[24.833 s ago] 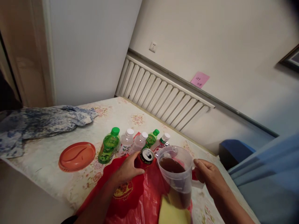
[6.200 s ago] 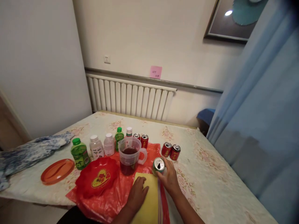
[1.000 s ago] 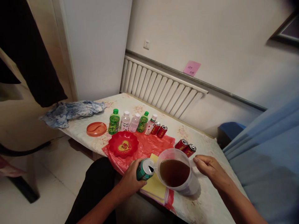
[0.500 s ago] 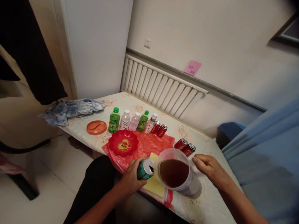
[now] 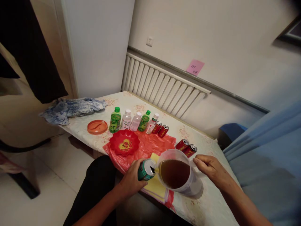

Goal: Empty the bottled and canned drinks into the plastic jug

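Note:
My left hand [image 5: 130, 181] is wrapped round a green drink can [image 5: 146, 169], tilted with its open top against the rim of a clear plastic pitcher [image 5: 175, 171]. The pitcher holds brown liquid and stands at the near table edge. My right hand [image 5: 211, 169] grips the pitcher's handle on its right side. A yellow cloth [image 5: 155, 185] lies under the can and pitcher, on a red plastic bag [image 5: 150, 145].
A red heart dish [image 5: 124, 142] rests on the bag. Behind stand several bottles [image 5: 129, 120], two red cans [image 5: 161, 129], two more red cans [image 5: 187, 147]. An orange plate [image 5: 97, 126] and blue patterned cloth [image 5: 70, 108] lie left. A radiator [image 5: 162, 91] lines the wall.
The can stays tilted at the pitcher's rim and both hands keep their grip. The view has shifted slightly; nothing else on the table moved.

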`<state>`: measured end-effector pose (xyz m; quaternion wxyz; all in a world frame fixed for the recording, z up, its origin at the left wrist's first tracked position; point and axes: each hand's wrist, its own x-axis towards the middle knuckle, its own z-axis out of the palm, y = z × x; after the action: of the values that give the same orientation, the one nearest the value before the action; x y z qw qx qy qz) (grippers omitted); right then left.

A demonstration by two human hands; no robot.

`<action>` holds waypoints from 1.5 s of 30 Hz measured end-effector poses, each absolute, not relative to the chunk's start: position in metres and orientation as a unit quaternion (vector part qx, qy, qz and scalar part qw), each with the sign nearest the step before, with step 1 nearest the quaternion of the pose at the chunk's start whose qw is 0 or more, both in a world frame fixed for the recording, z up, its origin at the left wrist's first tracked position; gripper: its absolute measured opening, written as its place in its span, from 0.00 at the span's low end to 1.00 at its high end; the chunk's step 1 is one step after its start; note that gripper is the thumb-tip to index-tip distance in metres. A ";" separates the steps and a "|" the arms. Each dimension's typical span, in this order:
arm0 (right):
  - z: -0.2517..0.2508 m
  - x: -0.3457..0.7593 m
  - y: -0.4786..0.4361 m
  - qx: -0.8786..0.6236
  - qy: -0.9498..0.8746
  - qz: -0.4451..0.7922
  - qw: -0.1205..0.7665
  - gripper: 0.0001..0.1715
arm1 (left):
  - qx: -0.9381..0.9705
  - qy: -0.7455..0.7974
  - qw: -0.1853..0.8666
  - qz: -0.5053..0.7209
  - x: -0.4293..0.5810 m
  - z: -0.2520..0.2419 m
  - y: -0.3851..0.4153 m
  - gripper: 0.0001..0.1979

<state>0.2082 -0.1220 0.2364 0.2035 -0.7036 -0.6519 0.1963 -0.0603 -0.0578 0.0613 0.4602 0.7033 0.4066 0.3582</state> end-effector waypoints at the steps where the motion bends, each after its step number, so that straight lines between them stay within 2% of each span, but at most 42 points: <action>1: 0.237 0.208 -0.122 -0.703 -0.653 0.196 0.200 0.26 | 0.703 0.407 0.459 0.359 -0.060 0.060 -0.058 0.37; 19: 0.240 0.203 -0.120 -0.698 -0.655 0.196 0.211 0.27 | 0.706 0.386 0.464 0.371 -0.062 0.060 -0.059 0.37; 45: 0.242 0.201 -0.119 -0.695 -0.675 0.176 0.174 0.25 | 0.712 0.387 0.471 0.349 -0.063 0.063 -0.061 0.37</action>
<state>0.2012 -0.1191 0.2425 0.1739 -0.6948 -0.6752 0.1764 -0.0634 -0.0609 0.0625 0.4711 0.7118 0.3866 0.3491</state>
